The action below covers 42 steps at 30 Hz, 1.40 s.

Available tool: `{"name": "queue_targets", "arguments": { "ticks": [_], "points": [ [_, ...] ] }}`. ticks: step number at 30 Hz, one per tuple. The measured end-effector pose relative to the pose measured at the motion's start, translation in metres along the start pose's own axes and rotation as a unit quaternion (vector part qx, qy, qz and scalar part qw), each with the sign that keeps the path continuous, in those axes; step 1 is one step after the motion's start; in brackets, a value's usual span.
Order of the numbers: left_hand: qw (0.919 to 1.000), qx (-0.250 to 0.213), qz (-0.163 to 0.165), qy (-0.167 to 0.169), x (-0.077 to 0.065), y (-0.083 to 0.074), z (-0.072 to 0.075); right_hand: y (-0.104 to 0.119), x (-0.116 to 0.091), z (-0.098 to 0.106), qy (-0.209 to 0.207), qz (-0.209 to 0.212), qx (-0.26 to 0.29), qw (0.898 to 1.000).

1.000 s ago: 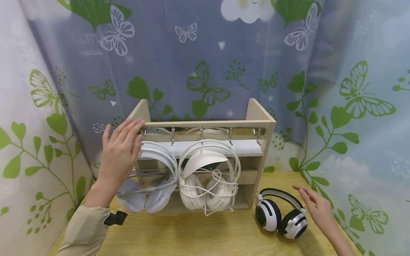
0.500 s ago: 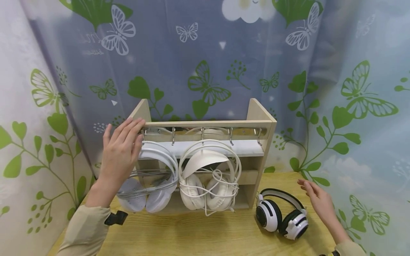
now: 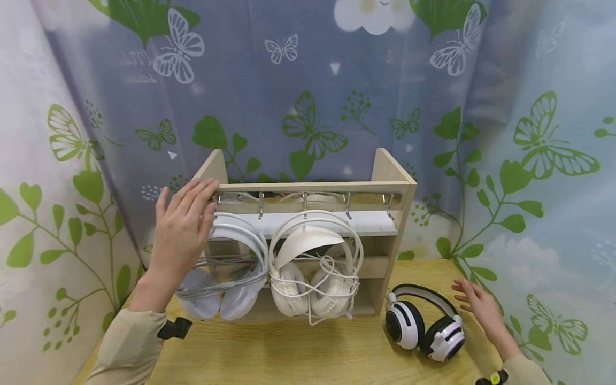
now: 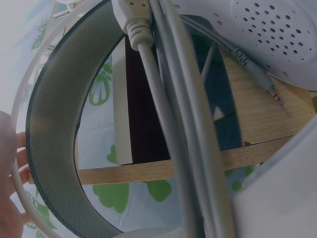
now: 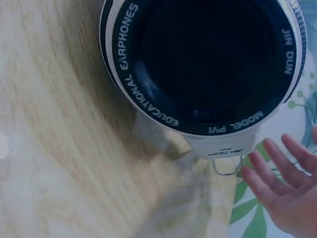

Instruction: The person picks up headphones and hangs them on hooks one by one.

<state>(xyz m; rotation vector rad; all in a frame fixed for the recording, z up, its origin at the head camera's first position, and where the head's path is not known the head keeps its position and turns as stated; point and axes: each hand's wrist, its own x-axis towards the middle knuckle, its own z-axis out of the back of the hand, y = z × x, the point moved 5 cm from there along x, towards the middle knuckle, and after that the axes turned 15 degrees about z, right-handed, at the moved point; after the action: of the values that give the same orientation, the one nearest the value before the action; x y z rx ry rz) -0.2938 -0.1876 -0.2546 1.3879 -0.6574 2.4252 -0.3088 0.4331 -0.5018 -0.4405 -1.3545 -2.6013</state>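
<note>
My left hand (image 3: 180, 230) rests with extended fingers on the top left corner of a wooden rack (image 3: 313, 186). Just below it, white headphones (image 3: 239, 299) with a bundled grey cord hang from the hook rail. The left wrist view looks through their mesh-lined headband (image 4: 54, 114), past the cord's plug (image 4: 262, 82). Cream headphones (image 3: 332, 294) wrapped in their own cord hang at the middle hook. On the table at right lie black-and-white headphones (image 3: 440, 339). Beside them, my right hand (image 3: 483, 310) holds nothing, its fingers spread near the headband; the right wrist view has a lettered earcup (image 5: 208, 64) up close.
Metal hooks (image 3: 348, 206) line the rack's front, the two at right bare. A white shelf (image 3: 370, 223) runs behind them. The yellow wooden table (image 3: 289, 353) lies beneath, with patterned curtains (image 3: 366, 96) behind and at both sides.
My right hand has drawn back a little to the right, away from the black-and-white headphones, and its fingers have spread. The left hand and the headphones stay where they were.
</note>
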Motion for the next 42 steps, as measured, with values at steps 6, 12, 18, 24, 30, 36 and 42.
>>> {"name": "queue_targets", "arguments": {
  "ticks": [6,12,18,24,30,36,42],
  "points": [
    [1.0000,0.002,0.000,0.001,-0.001,0.000,0.000,-0.022,-0.001,-0.007,0.056,-0.058,0.024,0.997],
    [1.0000,0.004,0.002,0.003,-0.001,0.001,-0.001,-0.030,-0.002,-0.015,0.085,-0.077,0.011,0.993],
    [1.0000,0.001,0.001,0.005,0.000,0.001,-0.001,-0.035,-0.003,-0.019,0.087,-0.103,-0.002,0.991],
    [1.0000,0.001,0.002,0.006,-0.001,0.002,-0.002,-0.034,-0.002,-0.020,0.092,-0.111,0.007,0.990],
    [1.0000,0.002,0.003,0.008,0.000,0.002,-0.002,-0.030,-0.002,-0.017,0.084,-0.118,0.011,0.989],
    [1.0000,0.003,0.002,0.007,0.000,0.002,-0.002,-0.025,0.000,-0.015,0.088,-0.116,0.010,0.989],
    [0.9999,0.006,0.003,0.012,0.000,0.002,-0.002,-0.017,0.002,-0.013,0.121,-0.122,0.008,0.985]
  ]
}}
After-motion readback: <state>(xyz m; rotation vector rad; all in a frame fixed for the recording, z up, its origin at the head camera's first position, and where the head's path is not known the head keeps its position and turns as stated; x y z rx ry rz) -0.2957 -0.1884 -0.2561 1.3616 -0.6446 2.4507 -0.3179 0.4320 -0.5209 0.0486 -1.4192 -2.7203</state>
